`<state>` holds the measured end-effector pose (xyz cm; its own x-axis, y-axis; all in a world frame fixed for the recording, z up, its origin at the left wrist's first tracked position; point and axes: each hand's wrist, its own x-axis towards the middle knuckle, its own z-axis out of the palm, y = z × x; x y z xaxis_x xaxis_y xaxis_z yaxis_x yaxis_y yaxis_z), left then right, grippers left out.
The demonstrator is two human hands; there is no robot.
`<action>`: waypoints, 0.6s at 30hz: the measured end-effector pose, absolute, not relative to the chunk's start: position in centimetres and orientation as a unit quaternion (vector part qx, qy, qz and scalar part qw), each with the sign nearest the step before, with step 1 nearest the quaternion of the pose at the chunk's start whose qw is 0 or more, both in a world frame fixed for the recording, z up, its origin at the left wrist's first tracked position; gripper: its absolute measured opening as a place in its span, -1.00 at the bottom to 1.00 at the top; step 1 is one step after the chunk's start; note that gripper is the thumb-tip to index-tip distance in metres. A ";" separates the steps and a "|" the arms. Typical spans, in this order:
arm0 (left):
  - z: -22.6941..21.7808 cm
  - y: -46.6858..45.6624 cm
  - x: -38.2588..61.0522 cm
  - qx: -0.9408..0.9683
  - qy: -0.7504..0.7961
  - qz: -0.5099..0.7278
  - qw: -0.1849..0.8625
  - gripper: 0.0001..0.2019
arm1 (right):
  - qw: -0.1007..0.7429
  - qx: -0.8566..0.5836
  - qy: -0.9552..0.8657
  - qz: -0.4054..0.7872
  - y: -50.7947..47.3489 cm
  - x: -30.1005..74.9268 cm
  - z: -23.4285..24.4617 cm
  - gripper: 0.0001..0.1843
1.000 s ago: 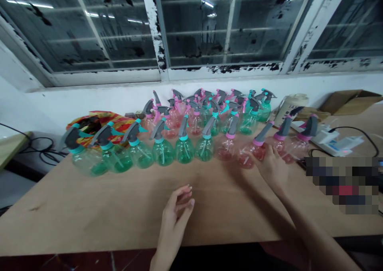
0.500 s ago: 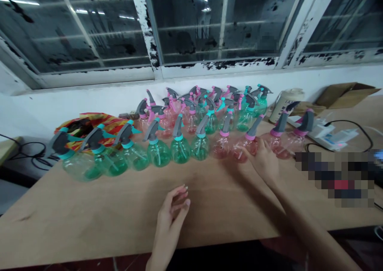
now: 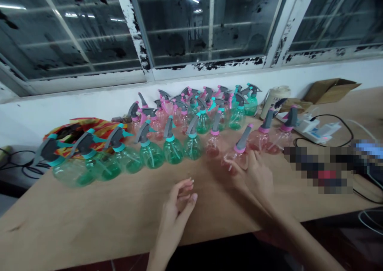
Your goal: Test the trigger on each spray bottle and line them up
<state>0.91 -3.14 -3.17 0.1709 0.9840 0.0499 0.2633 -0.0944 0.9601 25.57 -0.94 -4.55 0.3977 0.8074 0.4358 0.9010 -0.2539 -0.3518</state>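
- The right hand (image 3: 255,173) is closing around the clear pink spray bottle (image 3: 238,154), thumb on the near side of the rounded body, below the pink collar; the other fingers are partly hidden behind it.
- That bottle is sitting slightly nearer the table's front edge than the pink spray bottles beside it, its grey trigger head slanting up and to the right. Whether its base is resting on the wooden table (image 3: 119,223) or hanging just above it, I cannot tell.
- The left hand (image 3: 177,211) is hovering over the table, holding nothing, fingers loosely curled with a modest gap to the thumb.
- The smooth, bulging body could be slipping if the thumb is pressing too lightly, since the grip is sitting low and the trigger head is probably making the bottle top-heavy.
- The right-hand pink neighbour (image 3: 261,140) is standing close behind the fingers, so a sideways swing of the knuckles could be knocking it over.
- The left-hand pink neighbour (image 3: 213,142) and the green spray bottles (image 3: 151,153) are lining up in one row; a tipped bottle could be toppling the next.
- A black cable (image 3: 348,127) is looping beside the power strip (image 3: 317,130), so leaked liquid could be reaching it.
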 end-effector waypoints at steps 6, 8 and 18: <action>-1.6 -2.1 3.4 0.686 0.444 0.394 0.420 -0.49 | 0.305 -0.722 -0.620 -0.025 -4.7 19.7 -4.7 -0.51; -1.0 -1.9 3.6 0.696 0.428 0.394 0.422 -0.38 | 0.322 -0.686 -0.653 0.006 -5.3 18.0 -4.7 -0.56; 0.3 -2.8 0.4 0.658 0.502 0.428 0.363 -0.53 | 0.352 -0.600 -0.710 0.112 -7.0 11.7 -4.9 -0.34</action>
